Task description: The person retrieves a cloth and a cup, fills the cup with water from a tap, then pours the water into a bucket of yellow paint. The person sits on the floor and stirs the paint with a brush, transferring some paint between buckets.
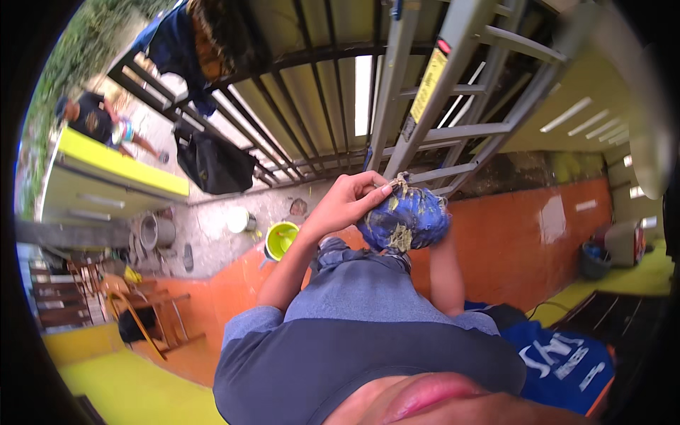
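A worn blue cloth bundle (404, 218) with frayed, tan-stained edges is held up in front of my chest; its exact kind I cannot make out. My left hand (352, 201) pinches its ragged upper edge between thumb and fingers. From the lower right, my right forearm (446, 276) reaches up to the bundle, which hides the hand and its fingers. Beyond my left forearm, a bucket (281, 239) with a yellow-green inside stands on the floor.
A metal stepladder (439, 106) leans close ahead, beside a dark barred railing (297, 92). A black bag (212, 159) hangs on the railing. A chair (152, 312) stands at left, and a person (95, 117) sits beyond the yellow-topped wall (117, 164).
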The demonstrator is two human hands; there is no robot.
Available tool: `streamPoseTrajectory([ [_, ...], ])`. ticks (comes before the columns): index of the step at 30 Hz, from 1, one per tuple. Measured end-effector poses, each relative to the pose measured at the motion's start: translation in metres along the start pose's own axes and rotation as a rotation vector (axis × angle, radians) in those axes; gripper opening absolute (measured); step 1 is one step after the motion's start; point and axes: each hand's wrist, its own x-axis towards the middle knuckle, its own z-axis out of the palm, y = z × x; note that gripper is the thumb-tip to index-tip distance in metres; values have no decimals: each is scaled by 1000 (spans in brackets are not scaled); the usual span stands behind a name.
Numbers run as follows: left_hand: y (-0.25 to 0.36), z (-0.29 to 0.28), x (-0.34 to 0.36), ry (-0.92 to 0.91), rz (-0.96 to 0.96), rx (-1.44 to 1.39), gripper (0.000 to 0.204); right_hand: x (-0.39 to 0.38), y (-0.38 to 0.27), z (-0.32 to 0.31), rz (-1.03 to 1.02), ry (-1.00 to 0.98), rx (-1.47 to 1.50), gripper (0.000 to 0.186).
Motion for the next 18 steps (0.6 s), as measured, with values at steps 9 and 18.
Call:
streamPoseTrajectory([
  [9,-99,4,-49,161,-124,-193,32,29,2,-37,497,75,388,79],
  [18,-161,-34,-221,663,80,-543,20,85,118,90,886,-227,314,77],
])
